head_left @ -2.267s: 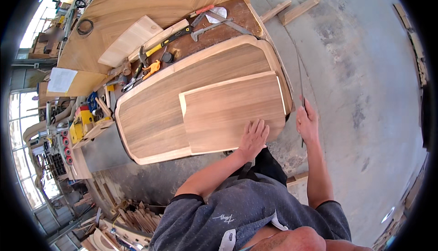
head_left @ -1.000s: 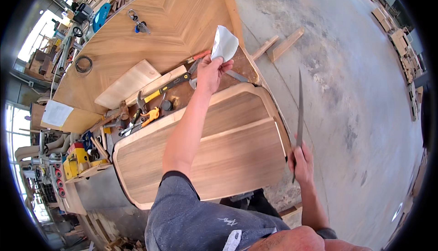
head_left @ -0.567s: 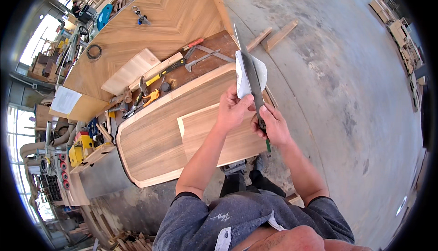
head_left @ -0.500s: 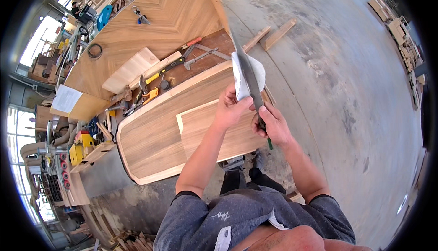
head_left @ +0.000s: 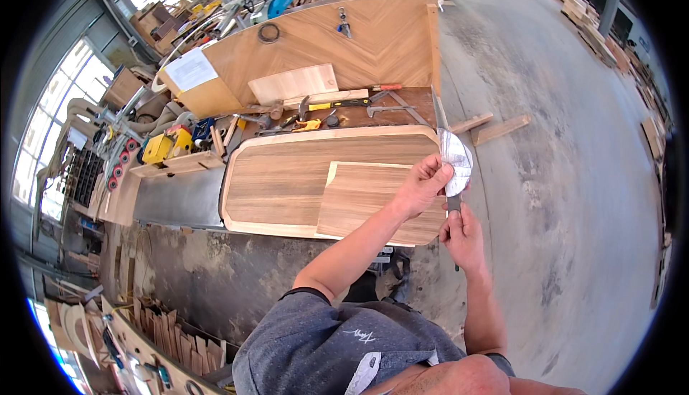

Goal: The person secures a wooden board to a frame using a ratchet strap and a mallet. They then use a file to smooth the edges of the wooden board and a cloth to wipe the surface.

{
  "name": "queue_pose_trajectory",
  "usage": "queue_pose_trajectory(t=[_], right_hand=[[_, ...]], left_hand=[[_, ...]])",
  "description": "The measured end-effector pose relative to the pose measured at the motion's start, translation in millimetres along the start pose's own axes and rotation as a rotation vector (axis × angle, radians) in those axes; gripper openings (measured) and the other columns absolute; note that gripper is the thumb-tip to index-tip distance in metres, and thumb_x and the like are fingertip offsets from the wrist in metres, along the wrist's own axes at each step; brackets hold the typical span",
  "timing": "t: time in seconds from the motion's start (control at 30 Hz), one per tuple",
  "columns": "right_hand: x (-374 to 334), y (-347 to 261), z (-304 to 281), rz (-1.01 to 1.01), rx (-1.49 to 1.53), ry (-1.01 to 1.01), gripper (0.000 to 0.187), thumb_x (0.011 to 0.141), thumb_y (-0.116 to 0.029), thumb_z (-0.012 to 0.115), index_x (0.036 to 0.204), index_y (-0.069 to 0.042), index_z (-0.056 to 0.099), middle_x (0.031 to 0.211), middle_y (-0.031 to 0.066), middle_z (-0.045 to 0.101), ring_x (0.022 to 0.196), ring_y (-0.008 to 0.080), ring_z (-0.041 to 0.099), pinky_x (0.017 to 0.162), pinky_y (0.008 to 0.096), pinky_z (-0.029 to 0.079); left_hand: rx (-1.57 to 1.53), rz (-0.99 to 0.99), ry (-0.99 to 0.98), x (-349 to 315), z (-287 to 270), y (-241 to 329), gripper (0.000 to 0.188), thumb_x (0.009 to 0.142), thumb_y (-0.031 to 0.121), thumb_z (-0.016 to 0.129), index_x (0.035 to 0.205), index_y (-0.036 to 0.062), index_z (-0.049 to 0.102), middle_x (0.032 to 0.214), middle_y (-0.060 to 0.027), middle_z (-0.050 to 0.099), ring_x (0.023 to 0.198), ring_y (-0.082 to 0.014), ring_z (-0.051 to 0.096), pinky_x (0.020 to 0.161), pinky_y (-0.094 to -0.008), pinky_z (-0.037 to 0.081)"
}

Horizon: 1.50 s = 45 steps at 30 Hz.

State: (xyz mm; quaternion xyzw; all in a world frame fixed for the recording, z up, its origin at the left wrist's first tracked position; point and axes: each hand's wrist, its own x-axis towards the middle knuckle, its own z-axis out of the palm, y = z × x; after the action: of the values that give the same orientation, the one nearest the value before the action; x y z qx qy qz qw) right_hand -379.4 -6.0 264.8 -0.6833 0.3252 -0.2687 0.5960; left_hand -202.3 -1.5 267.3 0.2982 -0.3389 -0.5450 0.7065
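Note:
My left hand (head_left: pixel 423 185) pinches a round, pale silvery sheet (head_left: pixel 458 157) between thumb and fingers, against a long flat dark-grey metal blade (head_left: pixel 441 113). The blade passes behind the sheet, its narrow end sticking out at the far side. Closed around the blade's near end is my right hand (head_left: pixel 463 237); a bit of green shows below it. Whether the blade is a file or a saw I cannot make out. Both hands are over the right end of a wooden panel (head_left: pixel 276 172) with a light border and cut corners. A smaller wooden board (head_left: pixel 369 194) lies on it.
Beyond the panel lie a hammer (head_left: pixel 323 106), a caliper (head_left: pixel 391 109), an orange-yellow tool (head_left: pixel 308 125) and a loose board (head_left: pixel 293 84). Behind them stands an upright veneered panel (head_left: pixel 301 43). Wood strips (head_left: pixel 502 129) lie on the floor at the right.
Both hands have moved right in the picture with the blade and sheet, as the view has shifted. The sheet now shows a shiny wrinkled face toward me.

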Motion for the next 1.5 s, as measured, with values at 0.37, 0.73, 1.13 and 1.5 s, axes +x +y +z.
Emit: queue_pose_trajectory(t=[0.37,0.73,1.13,1.5], right_hand=[[-22.2,-8.9,4.8,-0.304,-0.711,0.2,0.043,0.102,-0.013,0.057,0.144,-0.009,0.053,0.088,0.0245,0.067,0.074,0.0448,0.066,0.065,0.0547,0.051],[-13.4,-2.9,27.1,-0.332,-0.849,0.141,0.052,0.099,-0.017,0.063,0.15,-0.012,0.053,0.092,0.0203,0.064,0.079,0.0418,0.065,0.069,0.0533,0.053],[4.2,4.4,28.9,0.163,0.098,-0.105,0.03,0.11,-0.022,0.051,0.131,-0.003,0.062,0.072,0.0063,0.063,0.055,0.0128,0.055,0.053,0.028,0.044],[11.4,2.2,28.2,-0.032,-0.256,0.015,0.02,0.106,-0.015,0.056,0.121,-0.004,0.065,0.073,0.0099,0.061,0.065,0.0206,0.061,0.062,0.0353,0.05]], left_hand=[[0.219,-0.116,0.19,-25.7,7.8,28.1,0.026,0.1,0.022,0.073,0.115,0.0012,0.065,0.096,-0.0015,0.07,0.079,-0.0092,0.067,0.072,-0.0299,0.063],[0.216,-0.019,0.287,-22.8,-26.3,16.7,0.016,0.094,0.005,0.054,0.096,0.0003,0.068,0.085,-0.0055,0.07,0.077,-0.0154,0.068,0.069,-0.0321,0.055],[-0.012,-0.111,0.299,-20.1,-24.1,27.5,0.001,0.101,0.007,0.057,0.102,0.0068,0.057,0.088,-0.0085,0.069,0.074,-0.0185,0.067,0.066,-0.0329,0.055],[0.05,-0.183,0.293,-11.2,-30.0,31.4,0.013,0.097,0.006,0.069,0.105,0.0027,0.059,0.092,-0.0085,0.072,0.075,-0.0188,0.07,0.066,-0.0336,0.059]])
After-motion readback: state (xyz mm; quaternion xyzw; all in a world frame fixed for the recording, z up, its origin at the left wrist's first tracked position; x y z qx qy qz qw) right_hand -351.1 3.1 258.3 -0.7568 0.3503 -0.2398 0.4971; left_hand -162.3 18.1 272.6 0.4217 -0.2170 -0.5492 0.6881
